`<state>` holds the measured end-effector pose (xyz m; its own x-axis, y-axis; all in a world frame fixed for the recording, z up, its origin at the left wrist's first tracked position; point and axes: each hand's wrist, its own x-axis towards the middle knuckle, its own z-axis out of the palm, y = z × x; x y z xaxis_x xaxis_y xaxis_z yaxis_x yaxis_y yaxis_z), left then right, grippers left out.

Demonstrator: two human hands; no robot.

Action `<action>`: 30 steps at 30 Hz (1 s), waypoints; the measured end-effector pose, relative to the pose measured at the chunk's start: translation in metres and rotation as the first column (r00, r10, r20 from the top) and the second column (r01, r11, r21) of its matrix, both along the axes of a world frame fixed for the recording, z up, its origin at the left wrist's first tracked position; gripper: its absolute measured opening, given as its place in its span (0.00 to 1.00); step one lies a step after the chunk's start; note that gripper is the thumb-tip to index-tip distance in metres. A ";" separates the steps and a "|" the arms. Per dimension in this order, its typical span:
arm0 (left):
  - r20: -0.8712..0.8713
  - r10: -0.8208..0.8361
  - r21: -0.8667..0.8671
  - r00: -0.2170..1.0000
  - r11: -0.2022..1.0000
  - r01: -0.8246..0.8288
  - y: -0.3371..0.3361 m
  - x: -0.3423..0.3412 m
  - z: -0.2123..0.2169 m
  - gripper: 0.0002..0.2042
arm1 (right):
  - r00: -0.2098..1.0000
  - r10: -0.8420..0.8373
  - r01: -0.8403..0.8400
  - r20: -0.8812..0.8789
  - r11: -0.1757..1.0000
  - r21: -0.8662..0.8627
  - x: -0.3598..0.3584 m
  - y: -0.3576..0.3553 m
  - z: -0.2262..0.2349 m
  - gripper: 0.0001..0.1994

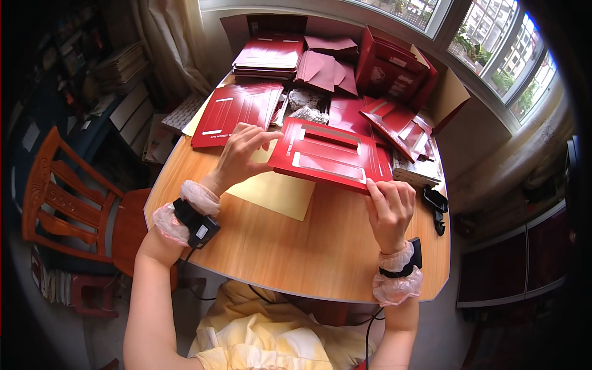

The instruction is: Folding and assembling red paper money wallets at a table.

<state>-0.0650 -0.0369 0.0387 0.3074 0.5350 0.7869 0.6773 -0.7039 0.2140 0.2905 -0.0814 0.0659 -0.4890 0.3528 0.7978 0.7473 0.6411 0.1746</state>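
A flat red card sheet (330,154) with cut-out windows is held above the wooden table (296,246). My left hand (240,154) grips its left edge with the fingers curled over the corner. My right hand (388,206) pinches its near right corner between thumb and fingers. A pale yellow sheet (277,191) lies on the table under the card. Both wrists wear a black band and a frilly pink cuff.
Stacks of red card sheets (237,111), red envelopes (324,68) and folded red boxes (394,68) fill the far half of the table. A black device (435,200) lies at the right edge. An orange wooden chair (68,209) stands on the left. Windows curve behind.
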 end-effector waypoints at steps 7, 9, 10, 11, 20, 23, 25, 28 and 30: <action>0.069 -0.101 -0.190 0.992 0.975 0.113 0.012 -0.003 -0.023 0.25 | 0.999 0.050 -0.050 0.013 0.998 -0.025 -0.001 0.000 0.000 0.16; 0.061 -0.082 -0.225 0.995 0.970 0.094 0.008 0.000 -0.020 0.20 | 0.997 0.071 -0.070 0.015 0.995 -0.067 -0.002 -0.002 -0.004 0.16; 0.049 -0.063 -0.248 0.997 0.966 0.073 0.007 0.000 -0.020 0.16 | 0.998 0.069 -0.068 0.012 0.995 -0.066 -0.003 -0.001 -0.005 0.16; 0.046 -0.065 -0.247 0.997 0.966 0.075 0.008 0.000 -0.020 0.16 | 0.997 0.081 -0.081 0.004 0.994 -0.070 -0.005 -0.001 -0.007 0.16; 0.801 0.010 -0.496 0.599 0.571 0.654 0.024 -0.012 -0.034 0.16 | 0.988 0.149 -0.145 0.031 0.984 -0.102 -0.017 -0.004 -0.013 0.15; 0.861 0.174 -0.504 0.478 0.423 0.753 0.021 -0.004 -0.027 0.17 | 0.985 0.155 -0.149 0.070 0.985 -0.088 -0.017 -0.004 -0.018 0.13; 0.820 0.148 -0.556 0.554 0.441 0.705 0.017 0.001 -0.023 0.19 | 0.985 0.159 -0.152 0.071 0.984 -0.094 -0.018 -0.004 -0.020 0.13; 0.774 0.124 -0.606 0.621 0.427 0.671 0.017 -0.006 -0.025 0.25 | 0.978 0.197 -0.187 0.069 0.973 -0.134 -0.022 -0.006 -0.016 0.14; 0.789 0.117 -0.588 0.604 0.430 0.685 0.016 -0.003 -0.028 0.25 | 0.971 0.228 -0.215 0.067 0.962 -0.169 -0.022 -0.009 -0.010 0.15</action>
